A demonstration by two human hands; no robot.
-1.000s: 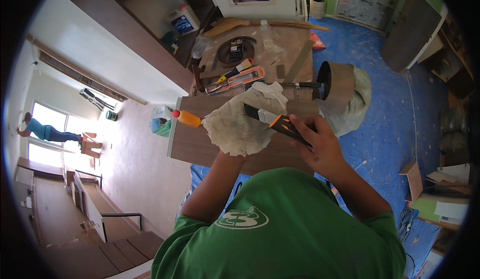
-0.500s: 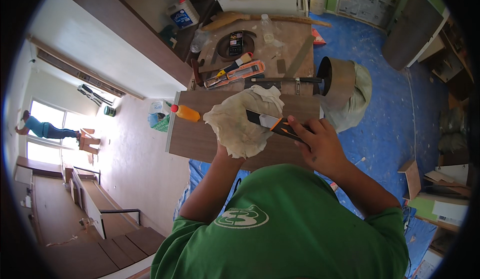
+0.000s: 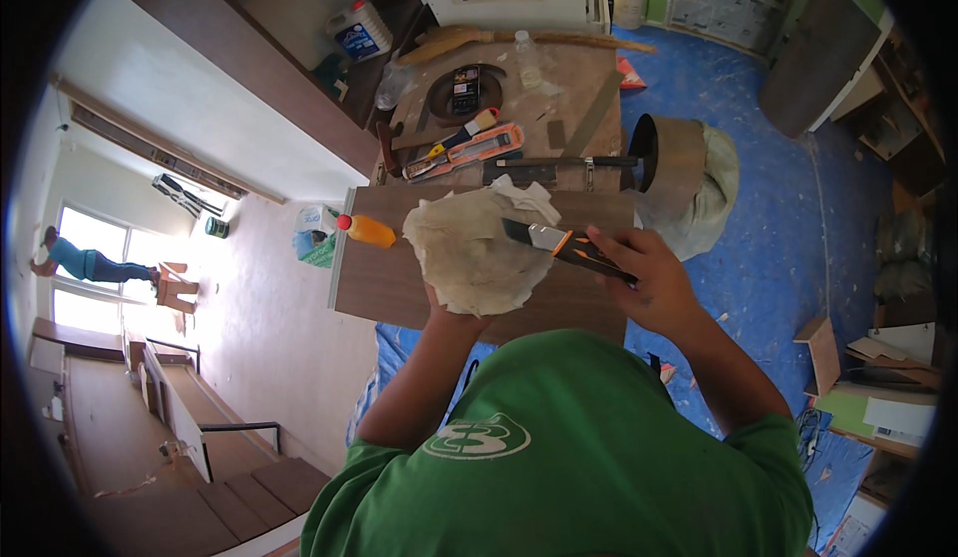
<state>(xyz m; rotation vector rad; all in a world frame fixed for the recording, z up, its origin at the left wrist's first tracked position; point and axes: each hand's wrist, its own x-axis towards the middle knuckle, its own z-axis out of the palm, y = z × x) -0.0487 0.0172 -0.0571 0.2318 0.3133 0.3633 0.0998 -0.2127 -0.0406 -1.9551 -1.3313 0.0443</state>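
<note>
A crumpled off-white rag (image 3: 474,253) lies spread over my left hand (image 3: 447,309), which holds it up from beneath above the brown wooden board. The rag hides most of that hand's fingers. With my right hand (image 3: 651,282) I grip a utility knife (image 3: 589,254) by its black and orange handle. Its dark, wide blade points left, the tip at the right part of the rag; whether it touches the cloth I cannot tell. A bottle of orange liquid with a red cap (image 3: 367,231) lies on the board, left of the rag.
Behind the board, the worktable (image 3: 574,83) bears an orange tool package (image 3: 486,145), a paintbrush (image 3: 474,126), a phone (image 3: 466,90), a roll of edging strip and a clear bottle (image 3: 527,58). A bin-like cylinder (image 3: 674,163) stands right on blue sheeting (image 3: 738,238). Another person (image 3: 95,258) is far left.
The knife and my right hand have shifted slightly right, with the blade farther toward the rag's edge. The rag lies flatter and fuller over my left hand.
</note>
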